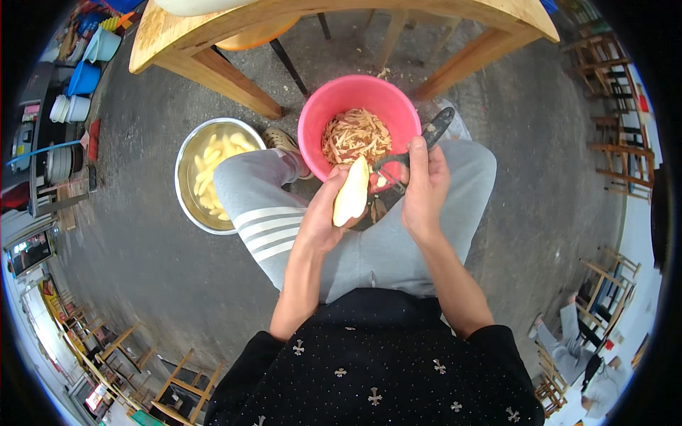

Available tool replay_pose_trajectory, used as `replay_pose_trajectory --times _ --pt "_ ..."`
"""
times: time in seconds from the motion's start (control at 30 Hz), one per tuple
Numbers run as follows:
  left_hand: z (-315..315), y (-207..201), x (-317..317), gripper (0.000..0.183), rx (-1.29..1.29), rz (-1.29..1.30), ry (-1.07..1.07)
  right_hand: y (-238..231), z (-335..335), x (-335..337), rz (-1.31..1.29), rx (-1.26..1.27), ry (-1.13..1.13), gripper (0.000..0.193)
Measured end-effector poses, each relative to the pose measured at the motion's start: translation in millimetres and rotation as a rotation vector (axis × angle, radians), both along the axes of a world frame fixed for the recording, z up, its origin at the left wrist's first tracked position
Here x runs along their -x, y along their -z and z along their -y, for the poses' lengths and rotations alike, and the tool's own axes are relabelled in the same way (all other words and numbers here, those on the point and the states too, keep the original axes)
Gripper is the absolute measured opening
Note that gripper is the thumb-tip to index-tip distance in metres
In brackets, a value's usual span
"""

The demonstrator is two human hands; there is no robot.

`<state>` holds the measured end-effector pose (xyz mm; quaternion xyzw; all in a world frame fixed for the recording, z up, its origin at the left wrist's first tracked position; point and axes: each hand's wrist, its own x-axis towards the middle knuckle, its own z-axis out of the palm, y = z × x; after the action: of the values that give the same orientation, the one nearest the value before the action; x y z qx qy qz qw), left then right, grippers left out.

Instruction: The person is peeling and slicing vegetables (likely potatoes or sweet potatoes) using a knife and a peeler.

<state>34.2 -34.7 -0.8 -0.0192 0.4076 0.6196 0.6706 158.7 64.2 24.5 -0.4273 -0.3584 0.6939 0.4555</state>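
Observation:
My left hand (321,216) is wrapped around a long, pale yellow potato (352,193), whose visible side is bare of skin. Close to its right side, my right hand (428,183) grips a peeler (439,126) by its black handle. The peeler's head is partly hidden by my fingers, and I cannot tell whether it touches the potato. Both hands are over my lap, at the near rim of a pink bucket (310,128). Brown and tan peelings (357,135) cover the bucket's bottom.
Left of my knee, a steel basin (186,207) holds several peeled potatoes (206,167), seemingly in liquid. A wooden table (234,82) stands just beyond the bucket, with an orange-seated stool (263,34) under it. Wooden chairs (186,387) line the sides; another person (568,355) is at lower right.

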Motion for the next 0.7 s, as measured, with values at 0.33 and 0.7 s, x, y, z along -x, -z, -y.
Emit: replay_pose_trajectory --times 0.33,0.7 --pt "1.8 3.0 -7.7 0.038 0.011 -0.032 -0.033 0.3 28.0 5.2 0.022 -0.075 -0.267 0.02" --pt "2.5 7.4 -8.3 0.04 0.071 -0.024 -0.036 36.7 25.2 3.6 0.218 -0.35 -0.213 0.018"
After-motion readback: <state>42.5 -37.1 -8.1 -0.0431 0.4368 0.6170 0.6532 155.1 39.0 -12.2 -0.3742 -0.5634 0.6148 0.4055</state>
